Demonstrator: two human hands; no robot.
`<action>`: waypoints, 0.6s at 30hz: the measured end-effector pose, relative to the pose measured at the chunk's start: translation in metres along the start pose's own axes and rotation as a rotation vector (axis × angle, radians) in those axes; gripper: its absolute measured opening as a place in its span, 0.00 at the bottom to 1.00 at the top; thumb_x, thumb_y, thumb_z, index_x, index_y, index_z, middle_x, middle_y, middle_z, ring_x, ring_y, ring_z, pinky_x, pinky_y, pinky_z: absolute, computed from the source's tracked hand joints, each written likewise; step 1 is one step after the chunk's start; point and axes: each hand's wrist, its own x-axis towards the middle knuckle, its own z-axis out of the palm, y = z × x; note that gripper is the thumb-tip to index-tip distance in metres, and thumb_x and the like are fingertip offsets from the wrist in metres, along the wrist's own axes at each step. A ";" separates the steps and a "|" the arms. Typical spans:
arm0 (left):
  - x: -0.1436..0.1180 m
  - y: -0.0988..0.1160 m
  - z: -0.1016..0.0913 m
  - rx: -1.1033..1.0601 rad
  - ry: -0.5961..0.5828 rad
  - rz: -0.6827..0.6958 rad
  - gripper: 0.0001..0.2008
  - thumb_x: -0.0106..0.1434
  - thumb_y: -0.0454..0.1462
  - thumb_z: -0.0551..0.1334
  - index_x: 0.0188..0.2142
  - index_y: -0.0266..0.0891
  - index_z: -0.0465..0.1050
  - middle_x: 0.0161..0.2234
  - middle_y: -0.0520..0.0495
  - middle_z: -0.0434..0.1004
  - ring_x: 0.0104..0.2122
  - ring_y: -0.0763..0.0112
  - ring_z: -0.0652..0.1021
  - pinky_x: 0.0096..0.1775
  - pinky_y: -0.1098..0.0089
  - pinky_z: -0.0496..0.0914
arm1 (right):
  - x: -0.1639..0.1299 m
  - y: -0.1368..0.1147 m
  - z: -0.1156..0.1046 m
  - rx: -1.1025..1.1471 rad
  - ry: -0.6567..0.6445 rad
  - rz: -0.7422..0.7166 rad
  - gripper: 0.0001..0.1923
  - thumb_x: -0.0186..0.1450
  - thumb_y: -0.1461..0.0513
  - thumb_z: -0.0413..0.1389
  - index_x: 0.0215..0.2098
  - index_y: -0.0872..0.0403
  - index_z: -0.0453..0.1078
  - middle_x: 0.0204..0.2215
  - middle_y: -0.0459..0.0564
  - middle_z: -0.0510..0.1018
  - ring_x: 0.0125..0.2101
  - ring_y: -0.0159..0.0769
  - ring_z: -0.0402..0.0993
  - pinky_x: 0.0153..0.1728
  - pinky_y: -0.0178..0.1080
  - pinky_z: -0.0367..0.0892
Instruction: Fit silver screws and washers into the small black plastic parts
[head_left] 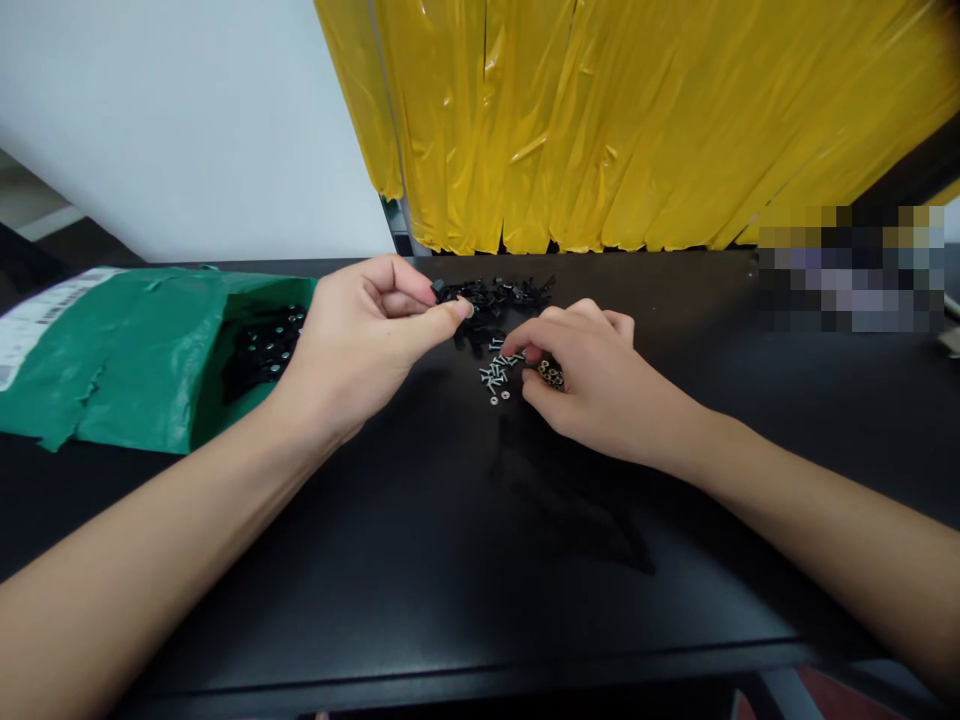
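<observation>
My left hand (360,345) is closed in a pinch on a small black part (444,291), whose exact kind I cannot make out. Just behind its fingertips lies a heap of small black parts (510,294) on the dark table. Over a small pile of silver screws (493,374) reaches my right hand (600,375), palm down, its thumb and index finger apart. Brass-coloured nuts (552,374) show in the gap between them, partly hidden by the hand. Two small silver round pieces (499,398) lie at the near side of the screws.
At the left, a torn-open green plastic bag (135,350) holds several black parts (268,348) with silver dots. The black tabletop (450,580) spans the view. Yellow plastic strips (600,130) hang behind it, beside a white panel (202,120). A blurred-out patch covers the far right.
</observation>
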 end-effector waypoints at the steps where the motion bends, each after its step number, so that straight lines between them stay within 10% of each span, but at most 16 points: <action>1: 0.000 0.001 -0.002 0.030 -0.020 -0.025 0.14 0.53 0.37 0.76 0.28 0.41 0.69 0.23 0.51 0.78 0.26 0.65 0.80 0.24 0.68 0.72 | 0.001 0.000 0.001 -0.006 0.003 0.006 0.11 0.64 0.67 0.55 0.43 0.50 0.76 0.37 0.48 0.78 0.44 0.44 0.67 0.46 0.49 0.50; 18: -0.005 0.016 -0.002 0.631 -0.204 0.075 0.11 0.60 0.44 0.70 0.31 0.41 0.72 0.28 0.51 0.81 0.28 0.65 0.78 0.29 0.68 0.67 | -0.002 -0.002 0.002 -0.015 -0.088 -0.042 0.08 0.70 0.63 0.58 0.37 0.48 0.79 0.39 0.48 0.77 0.45 0.45 0.66 0.45 0.49 0.50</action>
